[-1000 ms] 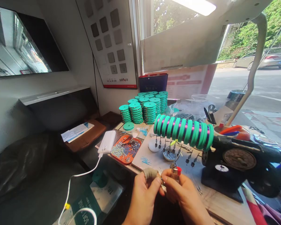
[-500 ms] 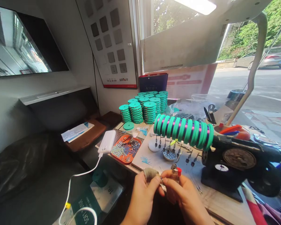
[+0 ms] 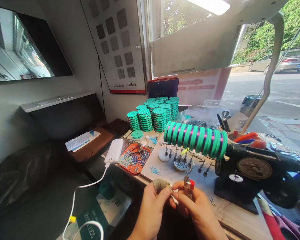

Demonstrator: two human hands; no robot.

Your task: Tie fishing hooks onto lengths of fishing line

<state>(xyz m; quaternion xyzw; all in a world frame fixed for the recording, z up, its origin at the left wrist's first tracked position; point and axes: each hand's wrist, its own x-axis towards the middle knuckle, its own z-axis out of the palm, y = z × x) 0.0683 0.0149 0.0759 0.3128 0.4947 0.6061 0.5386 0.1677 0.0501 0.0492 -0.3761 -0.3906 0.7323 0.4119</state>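
Note:
My left hand (image 3: 153,203) is closed in a pinch, with a grey-green wrap (image 3: 160,185) around one finger. Its thumb and fingertips meet those of my right hand (image 3: 196,206) over something small and pale that I cannot make out. Tucked in the fingers of my right hand is a lighter (image 3: 188,188) with a metal top and a red button. Just beyond the hands, a row of green spools (image 3: 196,138) with purple thread sits on a black machine (image 3: 252,170). Small dark weights hang below the spools, over a small bowl of grey-blue beads (image 3: 181,165).
An orange tray (image 3: 137,170) of small parts lies to the left, beside a white power bank (image 3: 114,151) with a cable. Stacked green discs (image 3: 160,120) stand at the back. Thin blue pieces (image 3: 155,170) lie on the wooden board (image 3: 150,178). A lamp arm (image 3: 271,70) rises at right.
The lighter stands slightly more upright and shows more above the right fingers. Both hands stay pinched together in nearly the same place.

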